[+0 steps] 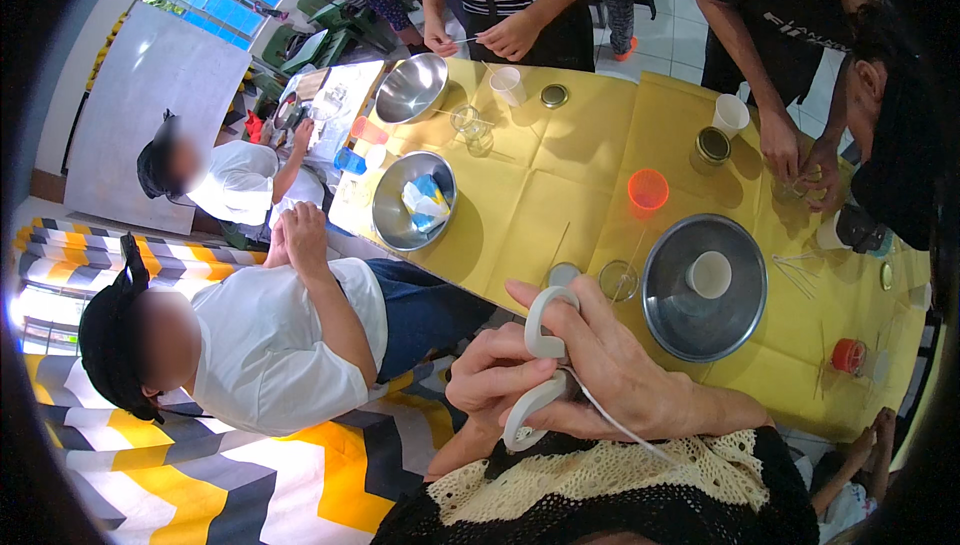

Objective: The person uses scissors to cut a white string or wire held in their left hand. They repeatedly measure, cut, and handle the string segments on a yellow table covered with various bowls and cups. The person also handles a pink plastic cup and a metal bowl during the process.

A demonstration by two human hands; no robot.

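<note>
My left hand (488, 373) and my right hand (630, 365) meet close in front of me, at the near edge of the yellow-covered table. The left fingers are bent and pressed together against the right hand. The right fingers are curled too, one fingertip pointing left. Two curved white bands (548, 323) sit at the hands, and a thin white cord (615, 420) trails from between them down to the right. What lies between my fingers is hidden. Just beyond the right hand are a clear glass jar (619, 281) and a metal basin (703, 343) holding a white cup (709, 274).
On the yellow cloth (545, 190) stand an orange cup (648, 190), a lidded jar (711, 148), thin sticks (795, 273) and a metal bowl (386, 207) with a blue-and-white packet. People stand along the far side; two in white shirts (275, 345) are at the left.
</note>
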